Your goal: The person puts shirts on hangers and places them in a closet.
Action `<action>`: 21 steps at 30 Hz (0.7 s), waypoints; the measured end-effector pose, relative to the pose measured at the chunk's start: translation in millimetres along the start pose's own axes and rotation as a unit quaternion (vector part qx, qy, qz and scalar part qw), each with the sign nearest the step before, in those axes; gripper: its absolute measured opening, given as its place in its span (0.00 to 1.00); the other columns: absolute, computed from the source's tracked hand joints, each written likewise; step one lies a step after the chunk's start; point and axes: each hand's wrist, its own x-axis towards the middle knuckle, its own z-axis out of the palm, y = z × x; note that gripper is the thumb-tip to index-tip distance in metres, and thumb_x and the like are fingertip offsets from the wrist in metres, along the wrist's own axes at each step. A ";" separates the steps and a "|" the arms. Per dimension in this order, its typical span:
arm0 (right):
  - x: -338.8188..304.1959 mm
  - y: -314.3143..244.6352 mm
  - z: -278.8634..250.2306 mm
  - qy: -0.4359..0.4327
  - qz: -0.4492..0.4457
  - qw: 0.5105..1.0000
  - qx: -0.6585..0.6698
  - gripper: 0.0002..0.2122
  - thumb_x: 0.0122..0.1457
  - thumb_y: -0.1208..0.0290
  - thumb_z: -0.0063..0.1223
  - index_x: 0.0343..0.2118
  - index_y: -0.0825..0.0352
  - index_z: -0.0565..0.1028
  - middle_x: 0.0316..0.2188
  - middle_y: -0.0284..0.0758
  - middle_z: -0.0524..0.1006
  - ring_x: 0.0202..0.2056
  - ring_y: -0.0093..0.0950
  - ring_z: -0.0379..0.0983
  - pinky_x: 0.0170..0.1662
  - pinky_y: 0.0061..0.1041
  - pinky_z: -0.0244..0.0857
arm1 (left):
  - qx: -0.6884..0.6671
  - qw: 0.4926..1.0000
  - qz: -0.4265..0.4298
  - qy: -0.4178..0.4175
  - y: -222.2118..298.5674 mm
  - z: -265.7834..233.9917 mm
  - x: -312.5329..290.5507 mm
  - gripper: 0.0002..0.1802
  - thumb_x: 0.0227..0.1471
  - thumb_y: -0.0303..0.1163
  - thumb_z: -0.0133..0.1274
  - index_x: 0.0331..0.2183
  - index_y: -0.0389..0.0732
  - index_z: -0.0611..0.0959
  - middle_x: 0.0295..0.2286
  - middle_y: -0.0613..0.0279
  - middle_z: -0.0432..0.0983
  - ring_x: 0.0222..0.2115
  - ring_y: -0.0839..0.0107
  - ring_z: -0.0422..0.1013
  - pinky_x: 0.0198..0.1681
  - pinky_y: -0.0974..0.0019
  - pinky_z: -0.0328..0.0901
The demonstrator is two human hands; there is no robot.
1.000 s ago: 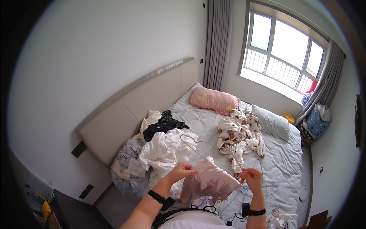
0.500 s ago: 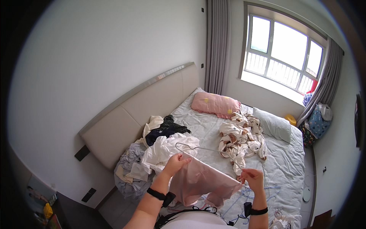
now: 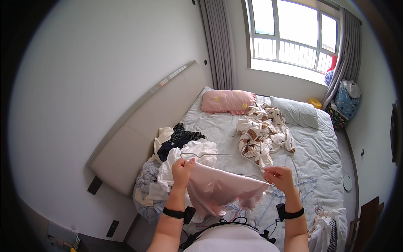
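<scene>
A pale pink satin garment [image 3: 224,189] hangs spread between my two hands, its lower part drooping over the near side of the bed. My left hand [image 3: 182,172] is closed on its upper left corner. A thin grey wire hanger [image 3: 222,154] runs along above the garment, with its hook end beside my left hand and its other end reaching my right hand. Thumb and fingers of my right hand [image 3: 279,177] pinch at the hanger's end and the garment's right corner; exactly how the two are gripped there is hidden.
The bed [image 3: 315,147] bears a heap of white and dark clothes [image 3: 180,140] at left, a crumpled brown-and-white patterned cloth [image 3: 266,134], a pink pillow [image 3: 228,101] and a grey-green pillow [image 3: 294,111]. Blue hangers [image 3: 308,189] lie near my right forearm, with more clothes [image 3: 327,227] at the near right corner.
Both hands have risen a little, the right one more, with the garment now stretched more level between them. The view has tilted and shifted, so the window sits higher and further left.
</scene>
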 end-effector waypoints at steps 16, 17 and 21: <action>30.3 -5.0 -5.9 0.159 -0.145 0.937 -0.276 0.09 0.47 0.73 0.56 0.33 0.66 0.77 0.30 0.37 0.77 0.33 0.33 0.72 0.39 0.26 0.64 | -0.125 0.961 -0.094 -0.228 29.6 -11.3 -4.9 0.12 0.44 0.32 0.59 0.18 0.41 0.73 0.12 0.74 0.64 0.11 0.87 0.56 0.13 0.81 0.48; 30.4 1.9 -5.9 0.206 -0.189 0.904 -0.325 0.11 0.47 0.73 0.56 0.36 0.66 0.76 0.34 0.39 0.76 0.38 0.35 0.71 0.43 0.28 0.62 | -0.144 0.952 -0.106 -0.247 25.7 -6.9 -8.2 0.14 0.44 0.33 0.59 0.17 0.42 0.72 0.12 0.74 0.63 0.10 0.87 0.54 0.12 0.80 0.45; 4.2 28.9 13.6 0.330 -0.107 0.910 -0.228 0.14 0.47 0.73 0.55 0.37 0.71 0.71 0.33 0.40 0.72 0.37 0.31 0.68 0.41 0.27 0.61 | -0.175 0.965 -0.072 -0.181 29.0 13.4 -20.6 0.18 0.47 0.34 0.57 0.13 0.45 0.67 0.09 0.77 0.56 0.09 0.88 0.48 0.12 0.79 0.41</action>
